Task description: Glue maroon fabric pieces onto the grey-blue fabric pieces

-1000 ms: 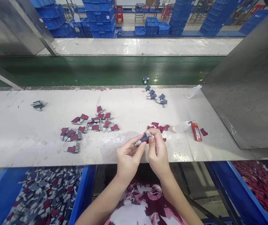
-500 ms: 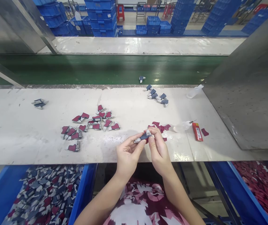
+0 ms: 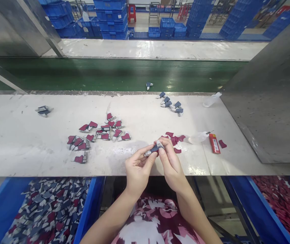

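Note:
Between my two hands is a small grey and dark-blue plastic part (image 3: 154, 149), with a bit of dark red showing on its underside. My left hand (image 3: 138, 166) pinches its left end between thumb and fingers. At the right end, my right hand (image 3: 171, 165) grips it with thumb and forefinger. Just behind my right hand lie several loose dark-red pieces (image 3: 174, 139). To the left, several grey parts with red faces (image 3: 104, 136) lie in a loose cluster. Farther back are several blue-faced grey parts (image 3: 166, 103).
A clear squeeze bottle (image 3: 198, 137) with a needle tip lies beside a red lighter-like packet (image 3: 214, 143); another bottle (image 3: 211, 100) is behind. A green conveyor belt (image 3: 96, 74) carries one part. Blue bins stand below, left (image 3: 86, 206) and right (image 3: 267, 210). A metal panel (image 3: 267, 95) borders the right.
The single part on the belt has shifted slightly left. Both hands keep hold of the plastic part, with almost no movement.

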`<state>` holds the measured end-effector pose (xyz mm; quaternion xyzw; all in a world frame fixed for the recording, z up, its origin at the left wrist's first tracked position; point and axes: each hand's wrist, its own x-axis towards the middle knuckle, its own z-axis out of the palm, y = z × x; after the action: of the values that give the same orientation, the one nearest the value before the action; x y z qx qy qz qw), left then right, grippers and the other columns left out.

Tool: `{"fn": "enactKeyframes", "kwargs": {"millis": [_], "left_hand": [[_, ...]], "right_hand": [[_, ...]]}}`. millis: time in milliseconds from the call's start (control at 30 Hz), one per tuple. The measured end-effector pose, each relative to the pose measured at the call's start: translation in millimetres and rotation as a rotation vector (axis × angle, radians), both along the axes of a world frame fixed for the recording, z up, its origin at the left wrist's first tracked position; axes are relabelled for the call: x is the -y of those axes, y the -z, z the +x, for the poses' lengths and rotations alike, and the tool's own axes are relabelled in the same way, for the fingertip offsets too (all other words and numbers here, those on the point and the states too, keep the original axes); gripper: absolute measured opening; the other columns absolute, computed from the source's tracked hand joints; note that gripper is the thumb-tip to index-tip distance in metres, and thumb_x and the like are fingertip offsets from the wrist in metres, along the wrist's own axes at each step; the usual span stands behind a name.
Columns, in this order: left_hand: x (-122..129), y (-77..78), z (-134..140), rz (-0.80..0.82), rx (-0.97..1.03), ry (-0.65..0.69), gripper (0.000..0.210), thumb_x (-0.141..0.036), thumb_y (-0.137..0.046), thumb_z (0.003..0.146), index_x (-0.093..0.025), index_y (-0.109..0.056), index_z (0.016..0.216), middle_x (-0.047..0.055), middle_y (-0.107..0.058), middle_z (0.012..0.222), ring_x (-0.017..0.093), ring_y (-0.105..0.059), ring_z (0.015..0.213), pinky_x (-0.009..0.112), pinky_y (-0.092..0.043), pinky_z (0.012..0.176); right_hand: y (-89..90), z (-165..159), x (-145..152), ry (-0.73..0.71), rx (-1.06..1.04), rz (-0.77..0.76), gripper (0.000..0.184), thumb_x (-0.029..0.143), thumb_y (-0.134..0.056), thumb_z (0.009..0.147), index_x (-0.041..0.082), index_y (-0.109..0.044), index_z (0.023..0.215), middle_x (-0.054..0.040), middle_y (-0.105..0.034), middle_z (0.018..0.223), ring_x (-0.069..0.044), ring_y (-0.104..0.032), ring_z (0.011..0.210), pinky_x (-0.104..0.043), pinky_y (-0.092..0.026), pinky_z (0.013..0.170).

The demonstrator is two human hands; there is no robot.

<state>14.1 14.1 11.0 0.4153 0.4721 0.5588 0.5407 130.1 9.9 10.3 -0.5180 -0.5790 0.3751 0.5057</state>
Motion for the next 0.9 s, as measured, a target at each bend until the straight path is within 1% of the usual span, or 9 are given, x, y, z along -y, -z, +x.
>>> {"fn": "enactKeyframes", "kwargs": {"millis": [167,300,400,500,633,700,767,800,900], "left_hand": [[-1,3.3,-1,-0.021,0.014,-0.007,0.024,-0.03,-0.078,0.081,-0.019,-0.079,0.102,0.009,-0.08,0.102,0.024,-0.077,0.093,0.031,-0.063,0.086],[1,3.8,0,-0.017,-0.017,-0.019,0.024,-0.03,-0.079,0.081,-0.018,-0.079,0.101,0.009,-0.08,0.102,0.024,-0.077,0.093,0.031,-0.062,0.087],[-1,8.1,-3,0.009,-0.061,-0.011,0.024,-0.029,-0.077,0.082,-0.02,-0.079,0.104,0.008,-0.08,0.104,0.022,-0.077,0.095,0.03,-0.061,0.089],[-6,14.9,-11,0.088,-0.161,0.05,0.027,-0.027,-0.077,0.082,-0.021,-0.079,0.109,0.007,-0.08,0.105,0.021,-0.077,0.09,0.029,-0.062,0.085],[-16,18.3,-23,0.172,-0.273,0.083,0.024,-0.026,-0.079,0.079,-0.023,-0.081,0.102,0.006,-0.08,0.099,0.021,-0.075,0.082,0.028,-0.062,0.077],[-19,16.0,-27,0.14,-0.259,0.063,0.02,-0.028,-0.079,0.078,-0.023,-0.082,0.098,0.006,-0.08,0.094,0.02,-0.075,0.077,0.028,-0.062,0.074],[-20,12.2,-29,0.083,-0.215,0.073,0.02,-0.031,-0.079,0.079,-0.022,-0.081,0.097,0.006,-0.079,0.09,0.019,-0.073,0.07,0.027,-0.06,0.067],[-21,10.2,-29,0.059,-0.195,0.089,0.02,-0.033,-0.078,0.08,-0.021,-0.081,0.096,0.005,-0.079,0.085,0.018,-0.072,0.066,0.026,-0.059,0.064],[-22,4.8,-31,0.024,-0.164,0.14,0.022,-0.038,-0.076,0.082,-0.019,-0.081,0.093,0.003,-0.074,0.07,0.014,-0.063,0.055,0.024,-0.054,0.055]], "right_hand": [[4.9,4,-1,-0.012,-0.021,-0.004,0.026,0.038,-0.049,0.1,0.028,-0.059,0.122,-0.0072,-0.054,0.119,-0.02,-0.055,0.118,-0.035,-0.051,0.098],[8.6,5,-2,0.079,-0.06,-0.013,0.022,0.038,-0.057,0.097,0.026,-0.067,0.112,-0.0059,-0.061,0.108,-0.02,-0.061,0.106,-0.033,-0.053,0.089],[11.5,6,-5,0.103,-0.145,-0.078,0.022,0.041,-0.064,0.092,0.025,-0.071,0.106,-0.0041,-0.065,0.098,-0.019,-0.064,0.095,-0.033,-0.054,0.085],[14.3,8,-10,0.056,-0.278,-0.177,0.026,0.045,-0.069,0.087,0.023,-0.073,0.102,-0.0049,-0.071,0.097,-0.02,-0.067,0.092,-0.035,-0.055,0.086],[17.4,11,-14,-0.005,-0.337,-0.278,0.039,0.053,-0.073,0.082,0.022,-0.074,0.106,-0.0049,-0.072,0.09,-0.02,-0.067,0.087,-0.035,-0.057,0.08],[17.7,13,-14,-0.024,-0.257,-0.232,0.052,0.053,-0.076,0.078,0.024,-0.069,0.121,-0.0028,-0.069,0.09,-0.018,-0.065,0.084,-0.034,-0.057,0.078],[16.6,16,-13,-0.014,-0.083,-0.099,0.064,0.047,-0.081,0.075,0.029,-0.061,0.133,-0.0024,-0.065,0.097,-0.018,-0.063,0.088,-0.034,-0.057,0.078],[15.6,18,-13,0.005,0.023,-0.007,0.062,0.043,-0.081,0.076,0.032,-0.06,0.134,-0.0031,-0.064,0.102,-0.019,-0.062,0.092,-0.034,-0.056,0.079],[12.2,23,-15,0.048,0.284,0.287,0.033,0.029,-0.072,0.086,0.033,-0.069,0.119,-0.0052,-0.063,0.103,-0.022,-0.059,0.099,-0.04,-0.054,0.083]]}}
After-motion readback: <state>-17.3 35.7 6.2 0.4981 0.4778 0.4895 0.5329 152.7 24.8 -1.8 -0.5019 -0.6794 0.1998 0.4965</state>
